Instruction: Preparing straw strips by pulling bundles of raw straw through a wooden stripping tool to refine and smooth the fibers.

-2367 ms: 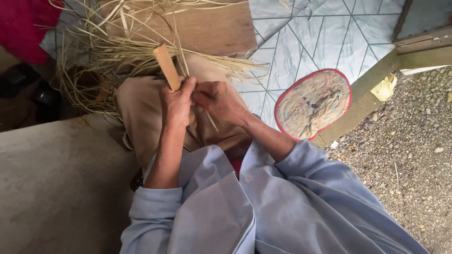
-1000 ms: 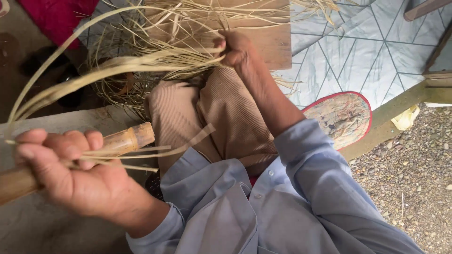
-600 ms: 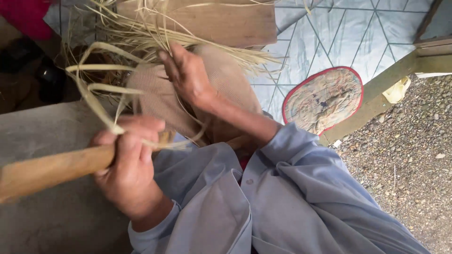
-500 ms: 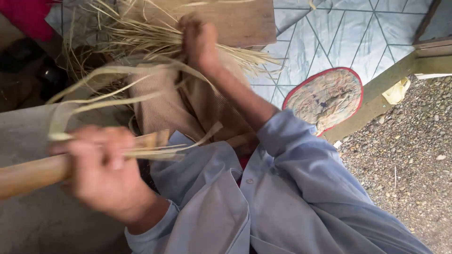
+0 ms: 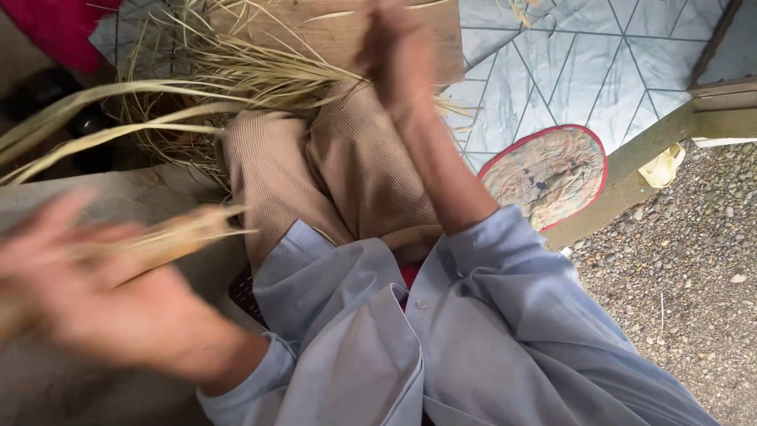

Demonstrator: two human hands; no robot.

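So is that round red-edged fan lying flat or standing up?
Lying flat. The fan shows its whole woven face upward on the patterned tiled floor, right of the person's knees.

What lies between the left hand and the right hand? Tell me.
In the head view, the tan ribbed trouser legs and long pale straw strips lie between the blurred left hand and the right hand.

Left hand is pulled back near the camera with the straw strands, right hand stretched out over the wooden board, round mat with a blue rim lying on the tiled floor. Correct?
Not quite: in the head view the round mat has a red rim, not blue. The rest holds: the left hand is close to the camera with the straw strands, the right hand reaches out over the wooden board.
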